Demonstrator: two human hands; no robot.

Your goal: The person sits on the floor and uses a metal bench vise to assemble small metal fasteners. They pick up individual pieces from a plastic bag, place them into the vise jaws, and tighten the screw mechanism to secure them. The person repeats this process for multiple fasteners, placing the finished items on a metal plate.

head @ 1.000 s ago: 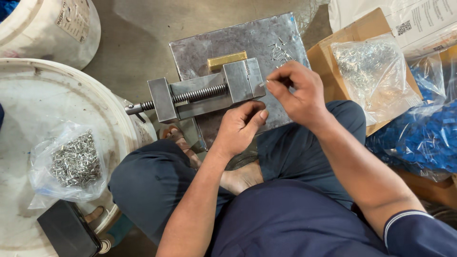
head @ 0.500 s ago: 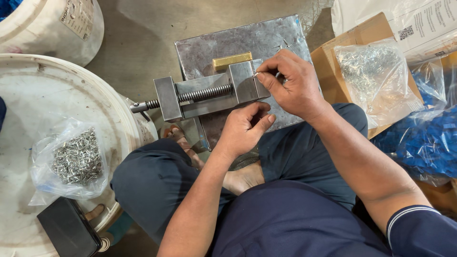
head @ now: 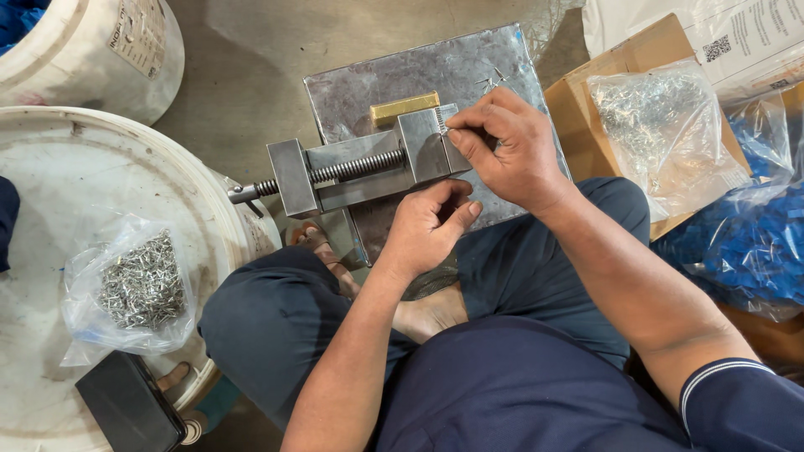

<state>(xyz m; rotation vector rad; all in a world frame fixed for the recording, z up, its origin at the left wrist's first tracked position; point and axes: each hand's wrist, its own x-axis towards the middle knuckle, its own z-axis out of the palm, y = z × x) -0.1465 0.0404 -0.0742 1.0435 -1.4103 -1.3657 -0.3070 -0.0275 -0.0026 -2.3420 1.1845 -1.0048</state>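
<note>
Your right hand (head: 507, 151) pinches a tiny metal pin (head: 444, 130) at the vise (head: 368, 167) on the steel plate's (head: 469, 67) far edge. It looks stiff, light and slippery, so grip its shank. Your left hand (head: 431, 226) rests half-curled and empty against the vise's near side.

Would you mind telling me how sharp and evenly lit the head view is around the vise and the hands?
Head view: even, soft light, sharp on the vise and both hands; mild glare on the metal plate and the clear bag of metal parts; soft shadow under the left hand; the small piece at the right hand is too tiny to make out.
</note>
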